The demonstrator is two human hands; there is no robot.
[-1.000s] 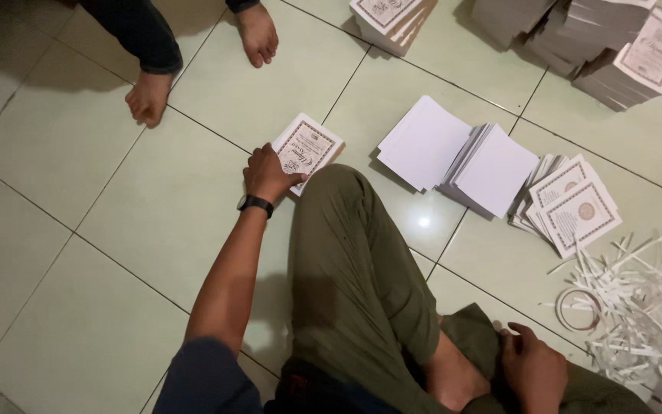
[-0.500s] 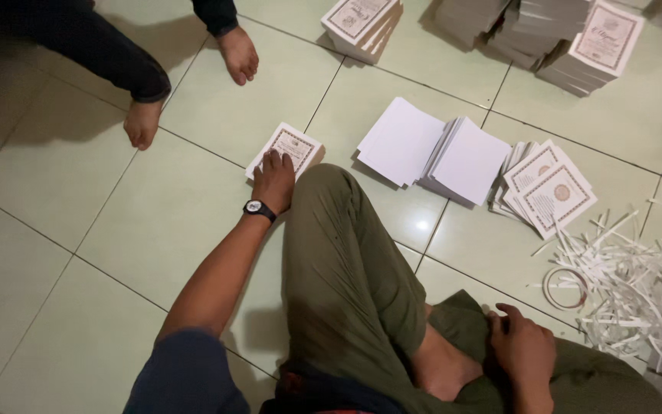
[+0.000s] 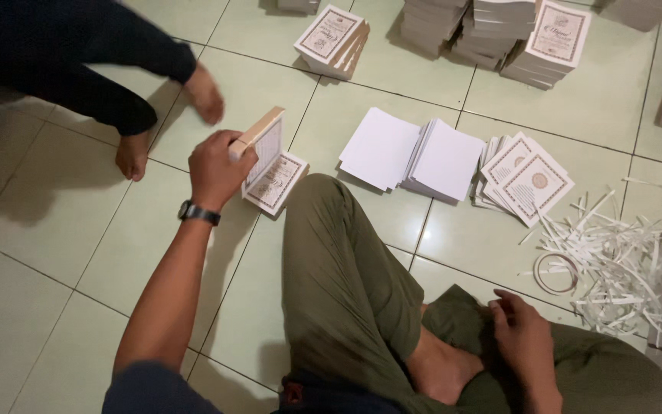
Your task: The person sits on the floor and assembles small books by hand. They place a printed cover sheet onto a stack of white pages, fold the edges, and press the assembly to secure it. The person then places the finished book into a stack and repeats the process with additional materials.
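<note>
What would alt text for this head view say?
A seated person's left hand lifts a stack of booklets off one left on the tiled floor; the right hand rests near their foot.

Left arm: stretched forward from the shoulder, nearly straight, bare forearm with a dark watch at the wrist
Left hand [image 3: 217, 170]: raised, fingers curled shut in a grip, knuckles up
Right hand [image 3: 524, 337]: low by the crossed leg; fingers loosely bent, holding nothing

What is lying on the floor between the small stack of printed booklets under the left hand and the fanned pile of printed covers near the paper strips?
In the head view, two white blank-paper stacks lie there.
</note>
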